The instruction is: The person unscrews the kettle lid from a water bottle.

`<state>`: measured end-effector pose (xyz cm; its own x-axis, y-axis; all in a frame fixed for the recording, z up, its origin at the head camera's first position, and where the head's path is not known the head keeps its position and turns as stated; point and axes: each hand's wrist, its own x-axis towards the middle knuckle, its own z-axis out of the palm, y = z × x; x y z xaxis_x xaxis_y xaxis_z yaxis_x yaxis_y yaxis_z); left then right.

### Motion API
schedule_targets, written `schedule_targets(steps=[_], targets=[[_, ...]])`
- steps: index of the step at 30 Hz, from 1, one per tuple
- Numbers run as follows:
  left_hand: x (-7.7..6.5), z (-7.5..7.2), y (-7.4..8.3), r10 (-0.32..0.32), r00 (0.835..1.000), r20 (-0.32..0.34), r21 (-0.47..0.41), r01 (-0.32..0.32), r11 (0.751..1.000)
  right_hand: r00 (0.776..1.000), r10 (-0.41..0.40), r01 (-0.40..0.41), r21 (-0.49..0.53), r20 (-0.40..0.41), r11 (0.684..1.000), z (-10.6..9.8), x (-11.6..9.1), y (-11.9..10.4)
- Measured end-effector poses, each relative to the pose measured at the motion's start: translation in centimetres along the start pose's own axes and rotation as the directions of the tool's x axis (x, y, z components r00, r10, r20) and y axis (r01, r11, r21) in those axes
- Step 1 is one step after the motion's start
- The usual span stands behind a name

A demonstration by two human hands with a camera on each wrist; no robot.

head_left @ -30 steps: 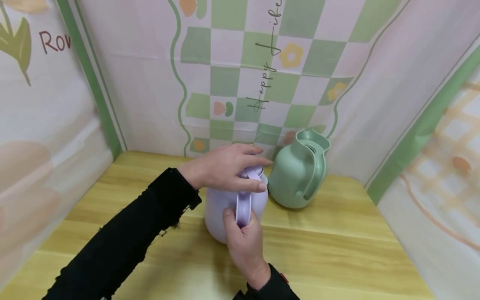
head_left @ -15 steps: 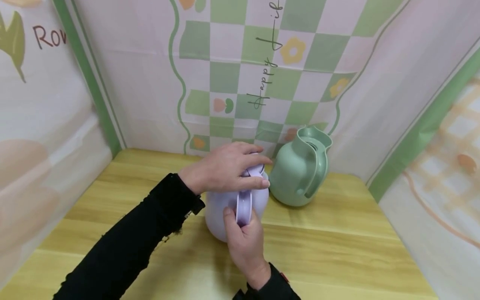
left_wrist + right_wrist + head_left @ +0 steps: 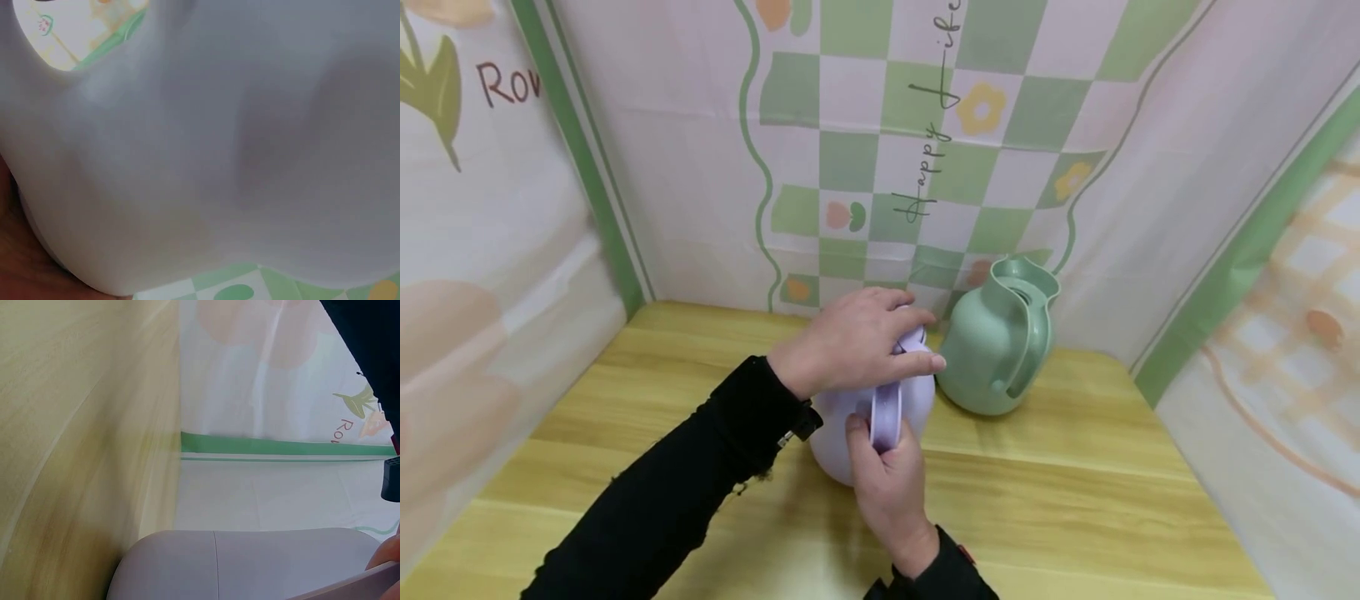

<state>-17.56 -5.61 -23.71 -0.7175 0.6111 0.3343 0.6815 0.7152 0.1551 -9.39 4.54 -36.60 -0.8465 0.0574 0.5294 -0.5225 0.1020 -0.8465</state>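
A lavender thermos jug [image 3: 838, 446] stands upright on the table, its handle toward me. My right hand [image 3: 891, 492] grips that handle [image 3: 887, 417], thumb on its left side. Over the jug's top lies my left hand [image 3: 857, 342], fingers on the far side and thumb on the near side of the lid [image 3: 912, 340]. Most of the lid is hidden beneath the palm. The pale jug wall [image 3: 187, 156] fills the left wrist view, with skin at its lower left edge. In the right wrist view the jug's side [image 3: 250, 562] shows along the bottom.
A green thermos jug [image 3: 988, 358] stands close behind the lavender one on the right, handle turned toward me. The wood-grain table [image 3: 1075, 492] ends at a printed cloth backdrop [image 3: 685, 167], with more cloth on both sides.
My left hand has twisted slightly over the lid: its thumb has shifted right and its fingertips left. The right hand keeps its hold on the handle, and both jugs stay in place.
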Motion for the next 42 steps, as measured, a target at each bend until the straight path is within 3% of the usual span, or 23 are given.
schedule_targets(steps=[8, 18, 23, 27, 31, 34, 36, 39, 42], targets=[[0.0, -0.1, 1.1, -0.11, 0.993, 0.037, -0.007, 0.11, 0.994, 0.999, -0.037, 0.036, 0.016, 0.037, 0.999, -0.2, 0.0, 0.2], [0.2, 0.3, 2.5, -0.229, 0.973, -0.016, 0.082, 0.23, 0.97, 0.995, -0.085, 0.083, 0.057, 0.046, 0.995, -0.2, 0.1, 0.3], [0.3, 0.5, 2.6, -0.24, 0.97, -0.044, 0.127, 0.243, 0.962, 0.993, -0.106, 0.102, 0.074, 0.049, 0.992, -0.3, 0.2, 0.4], [0.2, 0.2, 2.0, -0.178, 0.983, -0.036, 0.124, 0.181, 0.976, 0.992, -0.114, 0.11, 0.068, 0.061, 0.992, -0.3, 0.2, 0.3], [0.5, -0.1, 0.7, -0.02, 1.0, -0.001, 0.055, 0.02, 0.998, 0.991, -0.112, 0.108, 0.053, 0.069, 0.993, -0.3, 0.3, 0.4], [0.8, -0.3, -0.5, 0.125, 0.992, 0.027, 0.006, -0.126, 0.992, 0.992, -0.108, 0.105, 0.045, 0.065, 0.993, -0.3, 0.3, 0.4], [1.0, -0.3, -1.1, 0.19, 0.981, 0.042, -0.008, -0.19, 0.982, 0.993, -0.103, 0.101, 0.04, 0.058, 0.994, -0.3, 0.3, 0.4], [1.1, -0.2, -1.7, 0.233, 0.971, 0.051, -0.024, -0.232, 0.972, 0.995, -0.087, 0.086, 0.027, 0.044, 0.996, -0.3, 0.2, 0.4], [1.2, 0.0, -1.8, 0.225, 0.973, 0.044, -0.034, -0.224, 0.974, 0.996, -0.081, 0.08, 0.025, 0.04, 0.997, -0.3, 0.2, 0.4]])
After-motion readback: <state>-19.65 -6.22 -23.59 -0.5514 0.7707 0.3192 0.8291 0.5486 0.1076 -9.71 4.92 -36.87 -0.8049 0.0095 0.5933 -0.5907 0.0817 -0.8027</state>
